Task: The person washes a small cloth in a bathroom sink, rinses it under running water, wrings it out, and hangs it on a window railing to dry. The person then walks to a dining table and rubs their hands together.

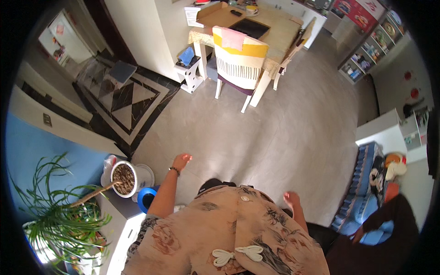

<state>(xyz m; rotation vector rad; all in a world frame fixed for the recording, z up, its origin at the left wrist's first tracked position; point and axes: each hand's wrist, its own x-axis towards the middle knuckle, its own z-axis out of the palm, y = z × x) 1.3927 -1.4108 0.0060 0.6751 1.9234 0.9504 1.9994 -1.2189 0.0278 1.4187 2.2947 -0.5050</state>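
My left hand point(182, 162) is held out over the floor, its fingers loosely curled and small in view. A dark beaded bracelet point(175, 171) circles that wrist. Nearest to this arm are a blue round container point(147, 200) and a white plant pot point(134, 182) filled with brown material. On the other side, my right hand point(291, 199) hangs beside my body with its fingers bent in. I see no object in either hand, but the inside of both palms is hidden. Before me spreads a grey floor point(220, 137).
Ahead, a chair with a striped cover point(240, 65) stands at a cloth-covered table point(285, 25). A white stool point(190, 77) is beside it. A long-leaved plant point(65, 216) leans at left. At right are a blue ruffled seat point(357, 182) and a dark brown object point(378, 244).
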